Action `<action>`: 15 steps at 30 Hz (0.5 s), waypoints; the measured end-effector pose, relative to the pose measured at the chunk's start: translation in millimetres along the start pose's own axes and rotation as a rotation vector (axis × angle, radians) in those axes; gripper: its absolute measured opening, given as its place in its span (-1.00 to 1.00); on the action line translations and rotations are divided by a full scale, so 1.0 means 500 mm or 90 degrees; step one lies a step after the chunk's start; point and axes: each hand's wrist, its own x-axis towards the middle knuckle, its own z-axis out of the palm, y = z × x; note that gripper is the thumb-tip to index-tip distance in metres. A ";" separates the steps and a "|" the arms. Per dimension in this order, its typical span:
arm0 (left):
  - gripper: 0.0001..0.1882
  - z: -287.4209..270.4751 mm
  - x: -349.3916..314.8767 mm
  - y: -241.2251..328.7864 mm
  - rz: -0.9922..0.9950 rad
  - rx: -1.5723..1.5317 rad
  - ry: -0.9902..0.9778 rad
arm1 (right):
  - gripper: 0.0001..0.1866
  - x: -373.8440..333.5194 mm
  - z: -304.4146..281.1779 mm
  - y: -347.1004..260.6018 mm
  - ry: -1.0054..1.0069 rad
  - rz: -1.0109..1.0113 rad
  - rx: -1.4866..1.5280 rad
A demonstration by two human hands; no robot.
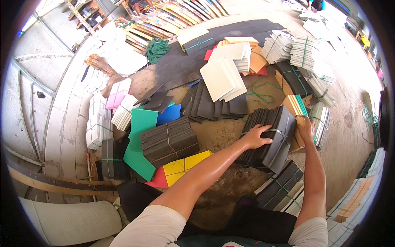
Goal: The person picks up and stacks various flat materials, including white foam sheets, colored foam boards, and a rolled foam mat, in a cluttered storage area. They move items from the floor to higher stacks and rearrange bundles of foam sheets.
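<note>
A thick bundle of black sheets (269,131), bound with pale string, stands tilted right of centre. Across its top lies my left hand (258,136), fingers spread over the sheets and near the string. Just to the right, my right hand (304,125) is closed at the near end of a stack of cream and green sheets (298,105); its fingertips are partly hidden. A tan sheet (291,108) leans between the black bundle and that stack. Close beside my right hand stands a tied bundle of pale sheets (320,119).
Another tied black bundle (168,140) lies left of centre, among green sheets (140,142) and a yellow sheet (187,162). Loose cream sheets (223,78) and fanned black sheets (210,103) lie ahead. Green string (263,92) is on the floor. Nearer me sits a green-tied black bundle (282,185).
</note>
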 end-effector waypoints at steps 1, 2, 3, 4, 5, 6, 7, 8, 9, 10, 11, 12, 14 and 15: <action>-0.11 -0.001 -0.007 -0.028 0.002 0.009 -0.024 | -0.35 -0.016 0.013 -0.002 -0.002 0.012 -0.013; -0.12 -0.006 -0.009 -0.046 0.008 0.021 -0.048 | -0.41 -0.027 0.017 -0.017 0.000 0.025 -0.026; -0.13 -0.012 -0.011 -0.054 0.018 0.032 -0.072 | -0.46 -0.029 0.011 -0.030 0.006 0.038 -0.040; -0.17 -0.011 -0.025 -0.061 0.032 0.037 -0.067 | -0.45 -0.021 0.008 -0.040 0.016 0.070 0.004; -0.18 -0.021 -0.042 -0.059 0.059 0.045 -0.086 | -0.45 -0.018 0.000 -0.052 0.032 0.039 0.046; -0.13 -0.034 -0.063 -0.088 0.064 0.094 -0.124 | -0.44 -0.026 0.000 -0.088 0.037 0.000 0.092; -0.09 -0.052 -0.083 -0.119 0.067 0.142 -0.161 | -0.44 -0.032 -0.001 -0.124 0.040 -0.041 0.138; -0.05 -0.076 -0.105 -0.124 0.039 0.219 -0.203 | -0.36 -0.036 -0.005 -0.143 0.021 -0.078 0.164; -0.01 -0.112 -0.131 -0.122 0.010 0.296 -0.246 | -0.34 -0.049 -0.020 -0.173 0.003 -0.085 0.144; 0.02 -0.154 -0.156 -0.126 -0.020 0.372 -0.288 | -0.31 -0.063 -0.034 -0.207 -0.016 -0.092 0.124; 0.10 -0.205 -0.182 -0.138 -0.065 0.469 -0.292 | -0.28 -0.076 -0.047 -0.250 -0.031 -0.104 0.107; 0.18 -0.259 -0.203 -0.151 -0.106 0.563 -0.296 | -0.22 -0.084 -0.051 -0.279 -0.031 -0.103 0.076; 0.31 -0.381 -0.275 -0.131 -0.136 0.647 -0.167 | -0.20 -0.109 -0.075 -0.346 -0.016 -0.166 -0.036; 0.40 -0.436 -0.310 -0.159 -0.197 0.631 -0.132 | -0.20 -0.119 -0.082 -0.380 -0.006 -0.201 -0.092</action>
